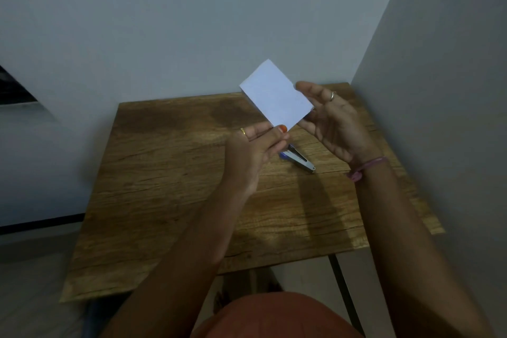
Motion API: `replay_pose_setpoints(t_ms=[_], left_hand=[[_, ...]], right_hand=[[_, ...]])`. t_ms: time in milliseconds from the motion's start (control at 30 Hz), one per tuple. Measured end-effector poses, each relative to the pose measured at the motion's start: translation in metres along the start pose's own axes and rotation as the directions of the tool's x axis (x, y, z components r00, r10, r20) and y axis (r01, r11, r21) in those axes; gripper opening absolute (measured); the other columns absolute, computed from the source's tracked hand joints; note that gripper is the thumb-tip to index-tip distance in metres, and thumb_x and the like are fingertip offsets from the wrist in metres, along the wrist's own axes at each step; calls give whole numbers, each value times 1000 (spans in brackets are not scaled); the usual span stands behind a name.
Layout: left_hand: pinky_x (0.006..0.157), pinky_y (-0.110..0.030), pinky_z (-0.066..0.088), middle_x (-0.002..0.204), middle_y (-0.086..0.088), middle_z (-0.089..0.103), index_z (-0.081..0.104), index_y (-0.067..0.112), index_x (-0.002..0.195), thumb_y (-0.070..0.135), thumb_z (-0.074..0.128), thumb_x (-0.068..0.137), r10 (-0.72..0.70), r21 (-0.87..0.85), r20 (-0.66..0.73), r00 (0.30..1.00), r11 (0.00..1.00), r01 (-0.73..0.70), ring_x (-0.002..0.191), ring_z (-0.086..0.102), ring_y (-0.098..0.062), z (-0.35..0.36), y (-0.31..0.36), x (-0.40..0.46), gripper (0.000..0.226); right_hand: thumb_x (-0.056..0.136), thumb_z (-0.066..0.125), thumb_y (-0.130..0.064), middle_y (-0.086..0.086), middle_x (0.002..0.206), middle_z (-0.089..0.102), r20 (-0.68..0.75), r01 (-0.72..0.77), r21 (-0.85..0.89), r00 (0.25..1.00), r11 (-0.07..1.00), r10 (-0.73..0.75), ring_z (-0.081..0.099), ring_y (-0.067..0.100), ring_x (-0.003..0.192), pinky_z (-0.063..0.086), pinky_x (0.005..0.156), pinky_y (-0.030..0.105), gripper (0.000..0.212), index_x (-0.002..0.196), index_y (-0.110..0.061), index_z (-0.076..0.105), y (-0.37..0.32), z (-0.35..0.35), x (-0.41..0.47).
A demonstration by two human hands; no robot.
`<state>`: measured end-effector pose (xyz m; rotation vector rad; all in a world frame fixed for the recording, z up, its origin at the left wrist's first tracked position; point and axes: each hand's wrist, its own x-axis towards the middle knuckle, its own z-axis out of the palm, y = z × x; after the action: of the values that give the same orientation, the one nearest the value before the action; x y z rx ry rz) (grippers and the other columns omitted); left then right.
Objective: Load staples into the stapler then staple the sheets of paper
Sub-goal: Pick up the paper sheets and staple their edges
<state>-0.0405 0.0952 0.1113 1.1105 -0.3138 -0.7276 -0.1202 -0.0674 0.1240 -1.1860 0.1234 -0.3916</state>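
Note:
A small white stack of paper sheets [275,94] is held up in the air above the wooden table [170,173]. My left hand [258,145] pinches its lower corner between thumb and fingers. My right hand [332,121] is beside the paper's right edge, with the fingers fairly straight and the thumb touching that edge. A small stapler [300,158] with a blue body and a metal top lies on the table below the hands, partly hidden by my left hand. No loose staples can be seen.
The table stands in a corner, with walls at the back and close on the right. Its black metal leg [345,293] shows at the front right. My lap in orange cloth [274,315] is below the front edge.

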Motion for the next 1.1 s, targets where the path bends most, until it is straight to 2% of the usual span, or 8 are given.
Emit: replay_pose_setpoints(t_ms=[100, 267, 500, 667, 800, 900, 1000, 1100], left_hand=[[70, -25, 59, 92, -8, 77, 68, 3, 103, 6, 76, 79, 11, 103, 29, 1000, 995, -14, 86, 74, -23, -5, 3, 4, 25], [65, -22, 58, 86, -7, 77, 69, 5, 96, 5, 76, 78, 3, 278, 94, 996, 960, -29, 79, 75, -21, -11, 16, 12, 20], [61, -22, 57, 80, -10, 77, 69, 4, 88, 3, 81, 72, -90, 383, 118, 989, 923, 38, 76, 75, -23, -17, 36, 26, 20], [59, -21, 57, 79, -11, 76, 70, 1, 87, 2, 81, 72, -121, 442, 171, 978, 896, 34, 74, 75, -22, -20, 45, 35, 19], [60, -20, 56, 80, -10, 77, 72, 7, 82, 3, 80, 73, -88, 428, 169, 982, 904, 7, 74, 75, -20, -22, 46, 42, 13], [67, -20, 56, 83, -7, 77, 72, 6, 92, 12, 78, 77, 16, 228, 116, 993, 973, -43, 79, 74, -16, -21, 38, 45, 17], [73, -22, 56, 90, -6, 76, 69, 9, 96, 22, 76, 80, 33, 22, 88, 996, 999, -35, 87, 73, -16, -14, 20, 37, 22], [72, -24, 56, 88, -6, 76, 71, 14, 88, 15, 78, 77, 44, 54, 113, 993, 997, -51, 84, 73, -18, -2, -1, 27, 14]], right_hand=[[94, 53, -9, 7, 118, 67, -56, -92, -77, 995, 993, 88, 63, 22, 109, 55, 87, 31, 31, 124, -10, 58, -4, -4, 0], [71, 75, -14, 6, 102, 75, -84, -230, -383, 973, 894, 214, 70, 14, 93, 56, 72, 20, 37, 107, -9, 69, -14, -13, 3], [61, 82, -13, 8, 81, 76, -117, -311, -455, 950, 834, 290, 73, 12, 77, 56, 62, 16, 29, 89, -7, 75, -23, -16, 12], [56, 84, -23, -1, 66, 73, -150, -315, -515, 949, 797, 278, 66, 3, 57, 48, 50, 12, 13, 65, -18, 76, -22, -14, 12], [52, 84, -28, 8, 92, 70, -202, -349, -419, 936, 838, 289, 52, 10, 71, 35, 62, 21, 16, 62, -20, 74, -12, -9, 10], [62, 79, -25, 0, 81, 64, -253, -369, -236, 916, 899, 310, 41, 6, 62, 31, 57, 22, 17, 51, -21, 67, -2, -1, 11], [67, 78, -27, -8, 76, 62, -259, -351, 6, 904, 936, 341, 39, 2, 58, 27, 57, 20, 14, 73, -23, 66, 11, 9, 14], [70, 75, -33, -9, 72, 56, -207, -383, 117, 893, 916, 400, 40, 3, 62, 26, 58, 19, 23, 84, -22, 60, 21, 22, 16]])
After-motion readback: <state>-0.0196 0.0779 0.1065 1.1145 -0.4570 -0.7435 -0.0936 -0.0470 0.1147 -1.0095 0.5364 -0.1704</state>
